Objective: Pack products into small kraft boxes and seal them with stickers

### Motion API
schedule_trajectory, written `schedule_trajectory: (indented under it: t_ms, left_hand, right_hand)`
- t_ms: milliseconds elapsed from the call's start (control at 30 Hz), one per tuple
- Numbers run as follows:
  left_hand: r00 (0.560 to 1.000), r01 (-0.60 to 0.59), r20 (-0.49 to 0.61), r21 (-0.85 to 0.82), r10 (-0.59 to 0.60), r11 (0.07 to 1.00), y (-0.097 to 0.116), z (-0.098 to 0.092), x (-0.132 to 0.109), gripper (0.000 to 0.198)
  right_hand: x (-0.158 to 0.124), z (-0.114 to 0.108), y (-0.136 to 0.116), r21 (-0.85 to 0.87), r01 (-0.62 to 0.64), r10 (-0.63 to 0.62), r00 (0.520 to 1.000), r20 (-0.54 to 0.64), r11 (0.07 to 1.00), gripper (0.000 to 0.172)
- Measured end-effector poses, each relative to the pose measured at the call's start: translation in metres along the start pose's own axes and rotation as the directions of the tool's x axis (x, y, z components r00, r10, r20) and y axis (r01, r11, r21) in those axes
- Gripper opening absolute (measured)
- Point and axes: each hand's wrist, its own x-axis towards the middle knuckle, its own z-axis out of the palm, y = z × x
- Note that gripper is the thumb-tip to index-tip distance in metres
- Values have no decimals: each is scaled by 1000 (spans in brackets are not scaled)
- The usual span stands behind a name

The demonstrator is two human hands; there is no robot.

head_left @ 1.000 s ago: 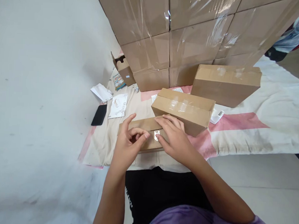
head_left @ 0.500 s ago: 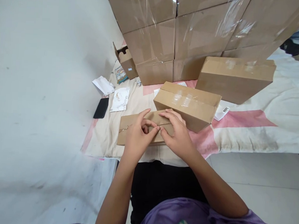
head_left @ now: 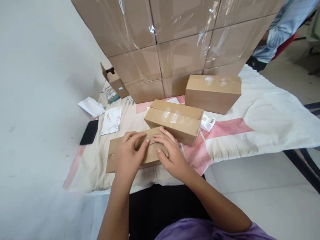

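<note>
A shrink-wrapped stack of cardboard boxes (head_left: pixel 183 49) closes off the back of the cloth-covered table (head_left: pixel 270 100). At its left foot stands a small open carton (head_left: pixel 120 87), with a colourful packet (head_left: pixel 111 94) beside it. Nearer lie a folded white paper (head_left: pixel 91 106), a printed white sheet (head_left: pixel 111 121) and a black phone (head_left: pixel 89 132), close to the pale wall (head_left: pixel 38 92).

The near box (head_left: pixel 153 153) lies along the table's front edge, under both hands. The middle box (head_left: pixel 173 118) stands just behind its right end; the right hand hides whether they touch. Further back and right is the far box (head_left: pixel 212 96), in front of the stack. A white device (head_left: pixel 207 123) sits at the middle box's right end. Cloth runs on to the right, past black metal bars (head_left: pixel 307 170); a strip of it separates the near box from the phone. Another person's pale blue clothing (head_left: pixel 282 29) shows beyond the stack.

Three loose sealed-looking boxes stand here, and nine faces show in the stack, three by three. Two tape patches mark each of the middle and far boxes.

The left hand (head_left: pixel 128 152) and right hand (head_left: pixel 173 154) rest on the near box's top, each with thumb and fingers apart, clamped on nothing visible.
</note>
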Motion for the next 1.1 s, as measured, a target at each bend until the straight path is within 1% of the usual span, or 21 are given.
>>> schedule_trajectory:
  t_ms: [100, 200, 367, 433, 467, 500, 567, 600, 633, 700, 767, 800, 867, 933, 1033, 1067, 1100]
  left_hand:
    - [999, 9, -39, 42, -8, 999, 2, 5, -1, 25]
    - [999, -5, -47, 82, 9, 997, 4, 5, -3, 27]
    - [998, 44, 33, 140, -49, 989, 6, 2, -9, 29]
    - [998, 51, 39, 150, -58, 987, 8, 2, -10, 30]
    - [998, 49, 34, 151, -55, 987, 8, 3, -10, 30]
    - [999, 42, 28, 147, -47, 988, 8, 4, -10, 29]
    - [1000, 12, 18, 133, -14, 991, 5, 4, -12, 28]
    - [1000, -20, 16, 126, 18, 992, 2, 4, -15, 27]
    - [998, -65, 16, 121, 63, 991, -1, 3, -18, 27]
    - [986, -169, 4, 134, 170, 977, -10, -2, -27, 28]
    - [969, -238, -28, 180, 247, 954, -21, -8, -37, 30]
    - [965, -245, -48, 206, 260, 947, -26, -12, -43, 31]
    - [966, -223, -76, 226, 245, 948, -37, -20, -51, 36]
    - [970, -216, -75, 188, 233, 958, -46, -27, -54, 35]
    - [960, -268, -42, 140, 276, 953, -53, -33, -52, 23]
    - [955, -287, -29, 149, 295, 946, -54, -33, -50, 22]
    - [952, -298, -20, 170, 305, 939, -53, -33, -48, 24]
  right_hand:
    - [-2, -1, 3, 18, 9, -9, 1000, 9, 1000, 32]
    - [-2, -2, 6, 22, 18, -19, 1000, 13, 1000, 31]
    - [-4, -4, 11, 18, 60, -61, 997, 45, 998, 32]
    - [-5, -5, 16, 18, 73, -74, 995, 64, 997, 33]
    - [-6, -6, 19, 26, 72, -73, 995, 63, 997, 37]
    - [-8, -6, 23, 40, 64, -66, 996, 61, 997, 44]
    - [-11, -8, 32, 70, 37, -43, 996, 81, 997, 71]
    - [-12, -9, 36, 77, 27, -36, 993, 110, 997, 84]
    - [-13, -11, 39, 78, 26, -38, 988, 153, 997, 94]
    - [-13, -14, 43, 70, 40, -57, 966, 254, 997, 103]
    - [-11, -18, 44, 56, 41, -58, 936, 348, 998, 105]
    - [-10, -19, 44, 48, 36, -52, 918, 393, 998, 105]
    - [-6, -19, 41, 31, 27, -38, 886, 462, 999, 103]
    - [-5, -17, 37, 20, 31, -37, 872, 489, 999, 100]
    - [-10, -15, 24, -37, 38, -17, 887, 461, 999, 98]
    - [-14, -18, 19, -66, 65, -30, 903, 428, 996, 94]
    - [-18, -23, 14, -92, 115, -75, 929, 363, 989, 87]
